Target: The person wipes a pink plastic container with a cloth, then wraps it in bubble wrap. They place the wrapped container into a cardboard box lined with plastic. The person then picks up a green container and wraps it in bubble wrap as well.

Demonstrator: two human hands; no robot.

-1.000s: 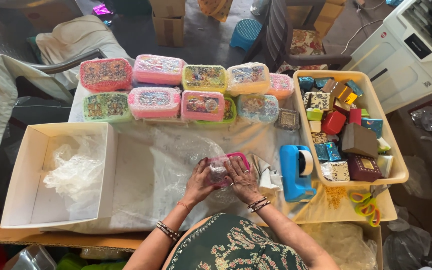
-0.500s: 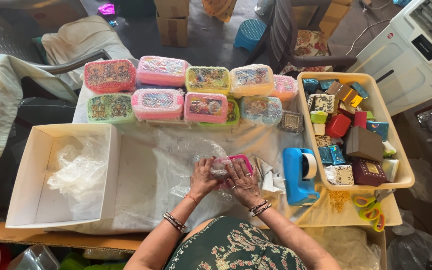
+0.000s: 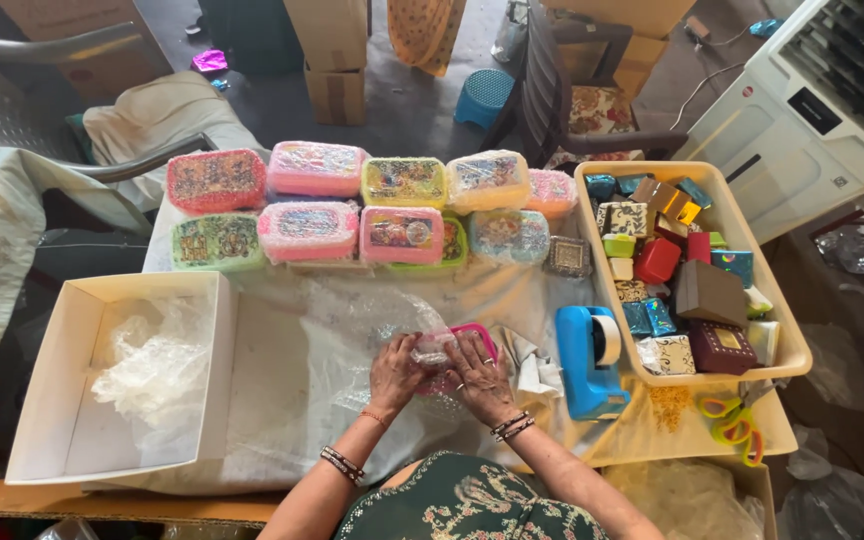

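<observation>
Pink box (image 3: 452,352) pinched between left hand (image 3: 395,372) at nine o'clock and right hand (image 3: 480,377) at three (fingers curled shut on its bubble wrap), both equally near.

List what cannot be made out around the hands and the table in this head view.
- Pink plastic box: mostly covered by the left hand, the right hand and clear bubble wrap.
- Orange-and-green scissors: blades hidden under the cream plastic tray.
- Printed lids of the wrapped lunch boxes: blurred by wrap.
- White cardboard box: base hidden by crumpled clear plastic.
</observation>
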